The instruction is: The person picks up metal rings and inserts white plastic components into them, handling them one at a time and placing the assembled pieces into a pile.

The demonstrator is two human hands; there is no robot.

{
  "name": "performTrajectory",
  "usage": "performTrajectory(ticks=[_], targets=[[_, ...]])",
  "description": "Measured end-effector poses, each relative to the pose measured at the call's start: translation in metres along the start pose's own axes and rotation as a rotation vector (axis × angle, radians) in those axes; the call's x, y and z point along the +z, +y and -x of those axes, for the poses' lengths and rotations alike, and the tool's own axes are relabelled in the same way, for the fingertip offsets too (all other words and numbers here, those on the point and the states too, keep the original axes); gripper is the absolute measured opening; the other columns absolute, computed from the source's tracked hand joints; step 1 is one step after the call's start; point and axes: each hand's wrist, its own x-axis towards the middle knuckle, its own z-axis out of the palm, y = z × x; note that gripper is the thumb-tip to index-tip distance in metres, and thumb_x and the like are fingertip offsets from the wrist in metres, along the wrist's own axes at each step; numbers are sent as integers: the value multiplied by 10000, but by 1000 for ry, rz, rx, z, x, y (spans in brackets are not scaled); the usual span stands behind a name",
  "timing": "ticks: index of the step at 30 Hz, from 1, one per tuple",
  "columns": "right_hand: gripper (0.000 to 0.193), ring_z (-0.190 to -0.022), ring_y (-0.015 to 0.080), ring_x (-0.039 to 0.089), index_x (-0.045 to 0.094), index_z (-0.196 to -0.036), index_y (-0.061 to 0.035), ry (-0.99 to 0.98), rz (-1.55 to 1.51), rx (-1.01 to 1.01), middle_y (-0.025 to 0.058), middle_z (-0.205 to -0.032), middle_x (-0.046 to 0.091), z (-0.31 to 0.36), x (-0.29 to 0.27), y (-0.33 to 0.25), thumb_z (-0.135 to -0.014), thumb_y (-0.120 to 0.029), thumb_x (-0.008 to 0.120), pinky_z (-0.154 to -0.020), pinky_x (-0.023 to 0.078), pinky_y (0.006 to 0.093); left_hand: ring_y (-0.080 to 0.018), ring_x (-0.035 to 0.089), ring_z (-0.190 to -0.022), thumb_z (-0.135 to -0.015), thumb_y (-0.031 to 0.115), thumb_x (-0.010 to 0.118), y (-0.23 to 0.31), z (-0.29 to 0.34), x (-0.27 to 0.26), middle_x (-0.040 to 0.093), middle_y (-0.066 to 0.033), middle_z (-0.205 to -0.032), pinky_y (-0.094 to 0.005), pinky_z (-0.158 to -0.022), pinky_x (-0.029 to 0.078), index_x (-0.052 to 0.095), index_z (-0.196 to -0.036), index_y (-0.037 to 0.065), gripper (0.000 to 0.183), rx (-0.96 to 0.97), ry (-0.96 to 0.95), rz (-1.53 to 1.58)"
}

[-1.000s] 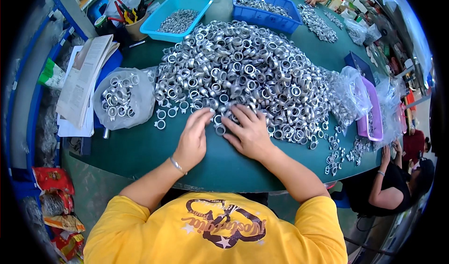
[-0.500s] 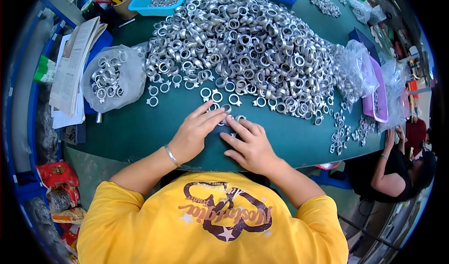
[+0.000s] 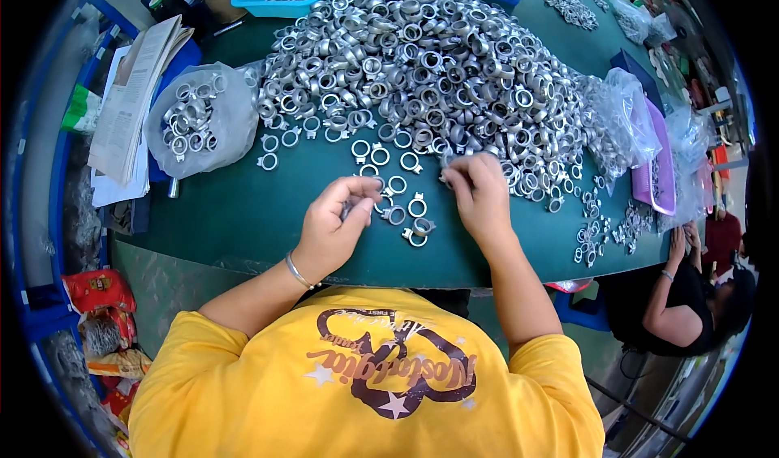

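Note:
My left hand (image 3: 336,219) is closed over the table, thumb against curled fingers, with part of a metal ring (image 3: 346,210) showing inside it. Beside it, several loose metal rings (image 3: 397,184) with small lugs lie spread on the green table. At the front edge of a large heap of metal rings (image 3: 438,68), my right hand (image 3: 482,197) is pinched, its fingertips on a ring mostly hidden by the fingers. Two rings (image 3: 417,235) lie touching each other between the hands, nearer to me.
A plastic bag of rings (image 3: 235,137) stands left of the heap, by stacked papers (image 3: 130,105). Smaller metal parts (image 3: 591,235) lie at right, near a purple tray (image 3: 659,162). Blue trays (image 3: 284,5) stand at the back. Another person (image 3: 682,304) sits at the far right.
My hands have moved apart: the right went up and right to the heap's edge, the left slightly left and its fingers curled. Rings that were under my hands now show on the table.

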Motion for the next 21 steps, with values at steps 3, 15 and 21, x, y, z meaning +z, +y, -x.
performTrajectory(ticks=[3,15,21], targets=[[86,-664,165,555,612,-830,-19,-125,-512,271,63,-743,586,23,-2,-26,-762,-36,660,-587,437,267,-22,432,-521,-842,73,609,4,-2,8,539,20,-670,-161,-459,332,608,-936,6,115,-211,-52,143],[131,-698,184,578,577,-879,-4,-90,-394,-223,96,-828,606,34,-10,-45,-772,67,608,-627,466,262,-94,555,-744,-775,43,667,13,-3,13,602,-26,-833,-210,-657,443,636,-842,8,82,55,-223,6],[152,-691,92,577,538,-1025,15,-190,-1056,464,53,-813,596,45,-9,-48,-933,-78,459,-610,467,201,-154,567,-722,-733,-4,675,11,-2,14,591,-57,-812,-233,-642,443,629,-820,18,101,263,-211,-124]])
